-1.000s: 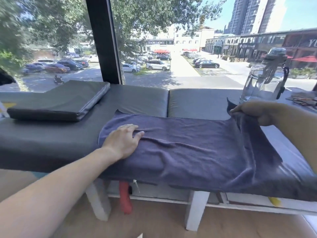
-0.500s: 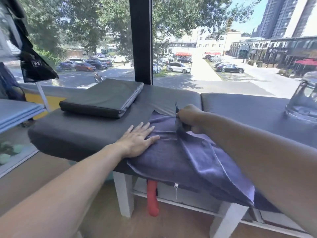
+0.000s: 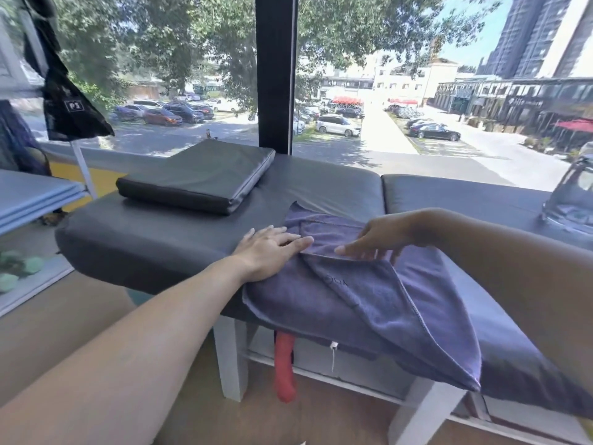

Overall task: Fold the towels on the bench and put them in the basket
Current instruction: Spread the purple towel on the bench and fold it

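Fingers [image 3: 290, 240] of the left hand [image 3: 268, 252] lie straight and close together, flat on the near left corner of the purple towel [image 3: 369, 293], pressing it to the bench [image 3: 154, 239]. Just to the right, the right hand [image 3: 373, 240] rests with loosely extended fingers on the folded-over flap, gripping nothing. That flap lies doubled across the lower layer, its diagonal edge running down to a point that hangs over the front of the bench on the right. Farther back on the dark padded bench sits a flat grey cushion [image 3: 199, 178], well apart from the towel. At the far right edge stands a clear glass jug [image 3: 574, 197]. Below the bench hangs a red object [image 3: 285, 367] beside a white leg [image 3: 229, 358].
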{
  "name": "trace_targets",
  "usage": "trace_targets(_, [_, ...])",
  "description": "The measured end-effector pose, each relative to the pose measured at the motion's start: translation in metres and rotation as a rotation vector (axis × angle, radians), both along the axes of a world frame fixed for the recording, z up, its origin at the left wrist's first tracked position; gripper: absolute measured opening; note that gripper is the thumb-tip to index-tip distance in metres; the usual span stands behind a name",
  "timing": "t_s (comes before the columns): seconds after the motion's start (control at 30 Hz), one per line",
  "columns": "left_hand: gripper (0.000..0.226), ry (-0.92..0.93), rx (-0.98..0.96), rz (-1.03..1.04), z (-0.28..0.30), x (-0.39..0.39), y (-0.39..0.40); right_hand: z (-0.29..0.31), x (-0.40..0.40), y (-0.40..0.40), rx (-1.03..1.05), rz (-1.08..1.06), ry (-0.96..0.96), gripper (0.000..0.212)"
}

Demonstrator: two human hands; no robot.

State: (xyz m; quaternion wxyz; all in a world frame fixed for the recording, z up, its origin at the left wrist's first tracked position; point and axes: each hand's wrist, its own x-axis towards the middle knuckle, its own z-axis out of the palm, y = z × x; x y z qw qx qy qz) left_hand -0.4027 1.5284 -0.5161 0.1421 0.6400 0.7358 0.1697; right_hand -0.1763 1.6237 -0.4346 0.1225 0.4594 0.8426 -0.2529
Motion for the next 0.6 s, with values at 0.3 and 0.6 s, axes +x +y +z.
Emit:
trace_targets(0.3, [0.061,0.014,0.057,0.029,-0.011,-0.006,0.004,0.008,-0.026,-0.032,-0.578,0.213,0.175,0.029])
trace_targets(0.6, [0.04,-0.025,0.714,0.292,0.007,0.043,-0.067,-0.051,-0.055,0.034,0.32,-0.205,0.528,0.011])
